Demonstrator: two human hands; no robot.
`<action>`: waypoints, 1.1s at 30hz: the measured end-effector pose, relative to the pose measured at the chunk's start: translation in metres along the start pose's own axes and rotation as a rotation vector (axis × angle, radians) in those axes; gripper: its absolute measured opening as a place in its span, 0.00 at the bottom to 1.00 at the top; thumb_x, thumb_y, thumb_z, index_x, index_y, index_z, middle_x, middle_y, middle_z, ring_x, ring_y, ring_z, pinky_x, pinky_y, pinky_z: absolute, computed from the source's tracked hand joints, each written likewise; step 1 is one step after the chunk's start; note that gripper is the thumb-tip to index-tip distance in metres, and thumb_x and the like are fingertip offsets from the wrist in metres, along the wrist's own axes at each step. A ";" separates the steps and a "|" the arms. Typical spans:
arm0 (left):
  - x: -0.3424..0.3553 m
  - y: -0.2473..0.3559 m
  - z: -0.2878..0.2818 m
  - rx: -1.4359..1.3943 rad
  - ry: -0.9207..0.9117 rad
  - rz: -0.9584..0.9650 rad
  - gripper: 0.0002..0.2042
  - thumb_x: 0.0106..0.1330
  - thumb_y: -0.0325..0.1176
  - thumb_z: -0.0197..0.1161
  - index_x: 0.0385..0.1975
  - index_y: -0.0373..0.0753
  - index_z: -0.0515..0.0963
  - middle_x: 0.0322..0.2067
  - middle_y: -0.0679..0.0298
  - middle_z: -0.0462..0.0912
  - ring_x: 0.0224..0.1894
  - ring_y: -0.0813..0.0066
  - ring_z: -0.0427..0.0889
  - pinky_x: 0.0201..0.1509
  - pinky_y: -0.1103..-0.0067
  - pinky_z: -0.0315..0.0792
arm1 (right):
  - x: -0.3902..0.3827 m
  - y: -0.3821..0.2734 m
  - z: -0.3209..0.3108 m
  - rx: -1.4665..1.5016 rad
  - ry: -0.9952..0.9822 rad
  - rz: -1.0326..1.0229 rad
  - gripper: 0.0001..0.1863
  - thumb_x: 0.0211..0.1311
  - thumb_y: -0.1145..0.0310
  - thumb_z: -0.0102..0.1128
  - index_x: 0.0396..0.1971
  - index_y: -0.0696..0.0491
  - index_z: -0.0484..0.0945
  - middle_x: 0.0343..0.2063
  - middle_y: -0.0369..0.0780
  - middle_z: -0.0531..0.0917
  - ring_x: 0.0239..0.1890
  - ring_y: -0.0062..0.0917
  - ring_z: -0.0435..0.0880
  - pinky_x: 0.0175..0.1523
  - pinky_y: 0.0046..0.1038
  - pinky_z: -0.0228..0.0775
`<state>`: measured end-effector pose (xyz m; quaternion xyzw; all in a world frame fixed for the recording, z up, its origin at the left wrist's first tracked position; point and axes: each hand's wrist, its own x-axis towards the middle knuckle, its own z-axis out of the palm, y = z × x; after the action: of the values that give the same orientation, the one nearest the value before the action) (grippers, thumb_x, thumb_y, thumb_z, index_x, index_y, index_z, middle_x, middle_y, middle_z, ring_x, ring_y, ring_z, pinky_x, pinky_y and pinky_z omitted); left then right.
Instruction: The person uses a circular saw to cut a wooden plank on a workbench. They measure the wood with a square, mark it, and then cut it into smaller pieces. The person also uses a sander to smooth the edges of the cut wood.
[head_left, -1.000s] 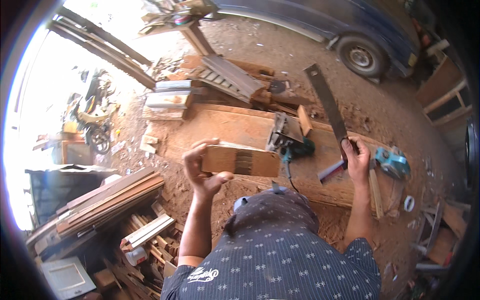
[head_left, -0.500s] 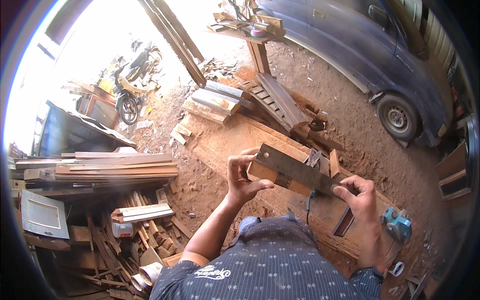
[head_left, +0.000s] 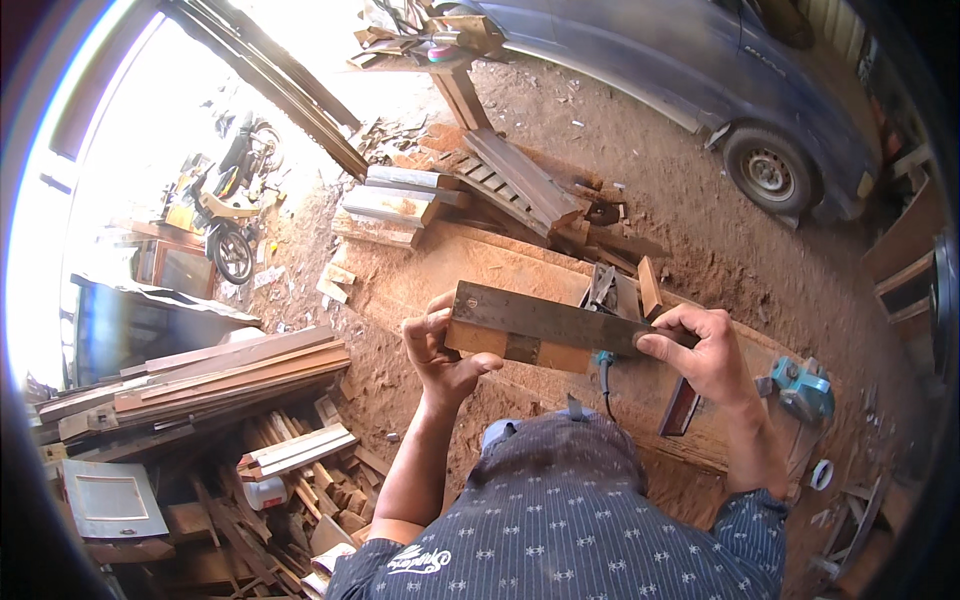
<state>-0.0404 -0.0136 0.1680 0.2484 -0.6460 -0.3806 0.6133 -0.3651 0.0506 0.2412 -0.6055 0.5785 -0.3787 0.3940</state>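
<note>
Blade (head_left: 550, 318), pinched by right hand (head_left: 705, 355), swung across block (head_left: 490, 341) gripped by left hand (head_left: 438, 368); tub (head_left: 266, 492), contents hidden.

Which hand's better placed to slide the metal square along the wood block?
Right, probably: the right hand grips the metal square, whose blade overlaps the wood block in view; the left hand holds the block's left end.

My left hand (head_left: 437, 352) holds a light-brown rectangular wooden block (head_left: 570, 357), a dark band across its middle, its right end slightly lower. My right hand (head_left: 702, 352) grips a grey metal try square (head_left: 550, 318); its long flat blade (head_left: 505, 306), holed near the left end, overlaps the block's upper part, while its dark reddish-brown stock (head_left: 680, 408) points downward.
</note>
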 end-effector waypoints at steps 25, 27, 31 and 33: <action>-0.026 0.006 -0.049 0.566 0.356 -0.008 0.44 0.52 0.72 0.64 0.49 0.32 0.68 0.48 0.57 0.75 0.49 0.67 0.77 0.52 0.68 0.74 | -0.132 0.287 0.025 -0.151 0.935 0.604 0.21 0.62 0.53 0.67 0.39 0.59 0.84 0.35 0.44 0.87 0.41 0.30 0.85 0.49 0.32 0.74; -0.063 -0.011 -0.094 0.677 0.351 -0.122 0.43 0.56 0.72 0.60 0.49 0.31 0.68 0.51 0.57 0.74 0.51 0.67 0.75 0.54 0.67 0.72 | -0.173 0.329 0.018 -0.507 0.921 0.738 0.26 0.60 0.53 0.68 0.48 0.61 0.80 0.43 0.48 0.85 0.45 0.37 0.85 0.52 0.36 0.74; -0.118 -0.046 -0.152 0.661 0.425 -0.201 0.32 0.65 0.54 0.63 0.53 0.28 0.67 0.49 0.56 0.75 0.49 0.67 0.77 0.53 0.70 0.72 | -0.202 0.369 -0.035 -0.150 0.949 0.749 0.31 0.61 0.56 0.68 0.57 0.62 0.74 0.50 0.53 0.82 0.53 0.37 0.82 0.59 0.32 0.71; -0.136 -0.057 -0.169 0.631 0.577 -0.216 0.29 0.68 0.52 0.62 0.54 0.30 0.65 0.49 0.57 0.75 0.49 0.68 0.75 0.53 0.71 0.71 | -0.182 0.353 -0.054 -0.046 0.933 0.700 0.25 0.64 0.58 0.66 0.51 0.62 0.78 0.44 0.47 0.85 0.47 0.29 0.83 0.54 0.28 0.72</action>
<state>0.1339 0.0282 0.0338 0.5859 -0.5032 -0.1417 0.6192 -0.5643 0.2234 -0.0610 -0.1557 0.8646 -0.4401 0.1859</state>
